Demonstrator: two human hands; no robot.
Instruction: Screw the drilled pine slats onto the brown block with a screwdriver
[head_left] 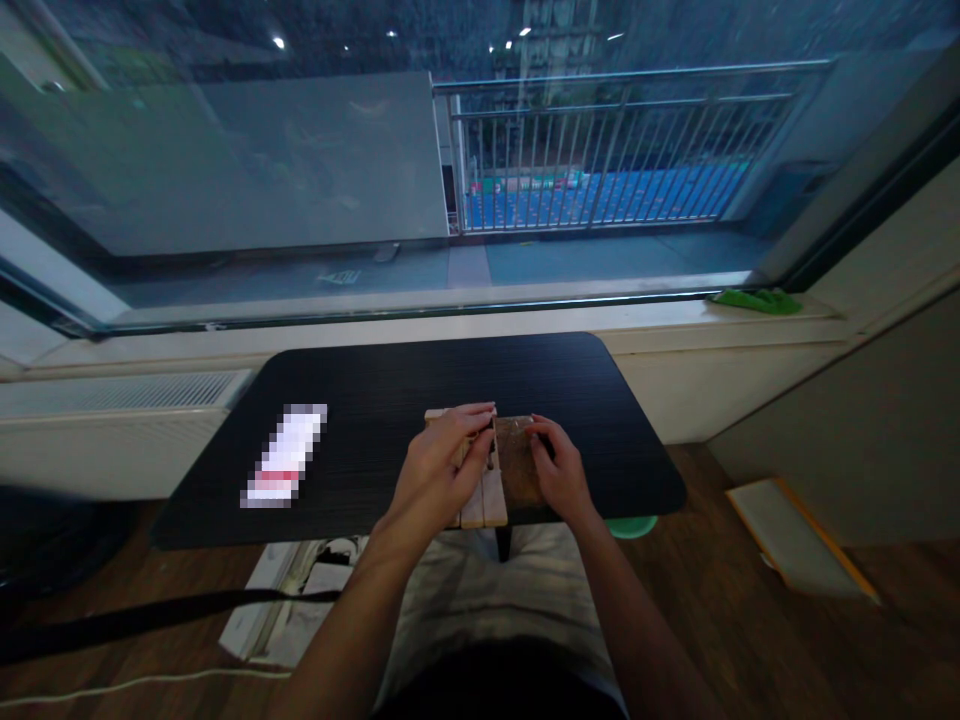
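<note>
Near the front edge of the black table [367, 420] lies a pale wooden piece made of slats [491, 500]. Beside it, touching or nearly so, is a brown flat piece [519, 478] with a worn-looking surface. My left hand [442, 465] rests over the slatted piece, thumb and fingers drawn together near its right edge; what they pinch is too small to name. Over the brown piece's right side, my right hand [556, 465] has its fingers curled and closed near a thin, pale, shiny bit [517, 425]. Whether it grips that bit is unclear.
A blurred-out bright rectangle [285, 458] lies on the table's left. A green cloth [756, 300] is on the windowsill, and a radiator [127, 430] stands left. Below are a white box [262, 610], a green round thing [631, 527] and a leaning board [799, 535].
</note>
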